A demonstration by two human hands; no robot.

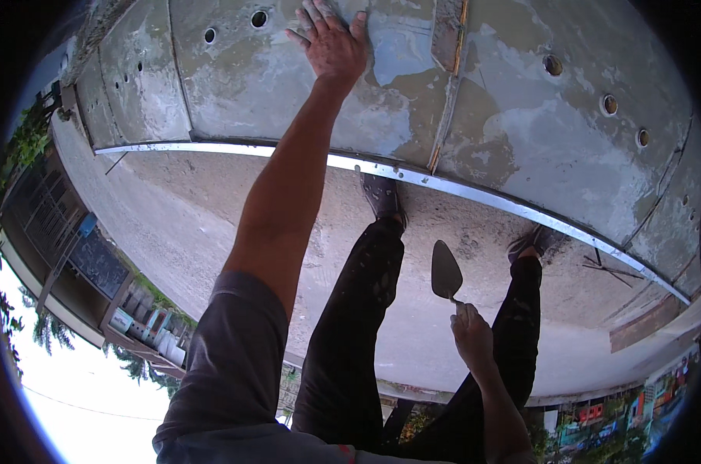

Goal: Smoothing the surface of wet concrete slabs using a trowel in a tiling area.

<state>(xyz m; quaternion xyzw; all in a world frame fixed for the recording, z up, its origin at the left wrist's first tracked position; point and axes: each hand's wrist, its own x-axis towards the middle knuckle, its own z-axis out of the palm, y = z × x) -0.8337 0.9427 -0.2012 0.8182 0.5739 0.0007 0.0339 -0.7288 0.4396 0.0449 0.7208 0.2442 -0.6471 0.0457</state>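
Note:
My left hand [333, 45] lies with fingers spread on the patchy grey cement surface [513, 131], near a round hole [259, 18]. Nothing is held in it. Low on the right, my right hand [472, 332] is closed round the handle of a pointing trowel [445, 269]. The trowel's leaf-shaped blade points up and away from me, apart from the cement. Along the near edge of the cement runs a long pale metal strip [435, 182], with small spots of mortar on it.
A narrow wooden strip [448, 97] crosses the cement, and several round pipe openings [552, 65] dot it. My shoes [383, 195] stand on rough concrete ground [211, 193]. Thin rods [609, 265] jut out below the metal strip at right. Buildings [72, 240] stand at far left.

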